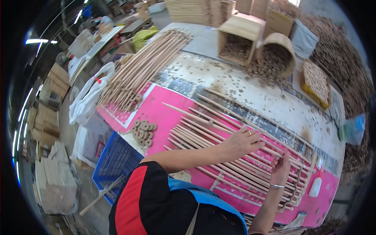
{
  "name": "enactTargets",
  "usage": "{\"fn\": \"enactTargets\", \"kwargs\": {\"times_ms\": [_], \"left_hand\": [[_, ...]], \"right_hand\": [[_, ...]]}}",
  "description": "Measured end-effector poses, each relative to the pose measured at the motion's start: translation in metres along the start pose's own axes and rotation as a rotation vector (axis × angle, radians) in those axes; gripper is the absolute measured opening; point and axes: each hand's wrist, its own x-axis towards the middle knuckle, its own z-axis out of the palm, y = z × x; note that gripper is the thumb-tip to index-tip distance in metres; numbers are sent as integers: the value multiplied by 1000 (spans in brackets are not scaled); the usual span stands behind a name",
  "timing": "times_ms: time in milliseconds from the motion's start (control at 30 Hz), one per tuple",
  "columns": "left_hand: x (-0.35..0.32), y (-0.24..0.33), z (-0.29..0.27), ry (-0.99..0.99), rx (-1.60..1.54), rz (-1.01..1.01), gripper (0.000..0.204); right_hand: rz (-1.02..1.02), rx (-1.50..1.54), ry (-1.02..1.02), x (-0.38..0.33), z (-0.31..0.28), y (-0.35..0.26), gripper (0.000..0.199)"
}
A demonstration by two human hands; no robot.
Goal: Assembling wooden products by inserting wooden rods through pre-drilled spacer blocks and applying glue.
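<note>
My left hand (242,143) lies palm-down across a row of thin wooden dowels (219,135) spread side by side on a pink sheet (164,113). It wears a ring and its fingers rest flat on the rods. My right hand (280,169), with a bracelet at the wrist, curls its fingers around the dowels a little further right. A small heap of round wooden discs (143,132) sits on the pink sheet to the left of the rods.
A bundle of long dowels (145,66) lies at the table's far left. Wooden boxes (239,37) and a tipped basket (276,55) spill small wood pieces at the back. A white glue bottle (315,186) stands right. A blue crate (115,162) sits below the table edge.
</note>
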Motion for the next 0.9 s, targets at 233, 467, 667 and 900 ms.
{"fn": "enactTargets", "kwargs": {"times_ms": [233,467,667,900], "left_hand": [[-85,-39,-94,126,185,-219,54],[-121,-57,-100,28,4,-290,27],[-116,-56,-82,37,-135,-362,10],[-100,-44,-102,-160,-318,-416,21]], "right_hand": [[-143,-44,-5,-10,-14,-28,33],[-137,-34,-18,-14,-7,-36,29],[-162,52,79,-31,17,-22,22],[-215,-111,82,-37,11,-36,27]]}}
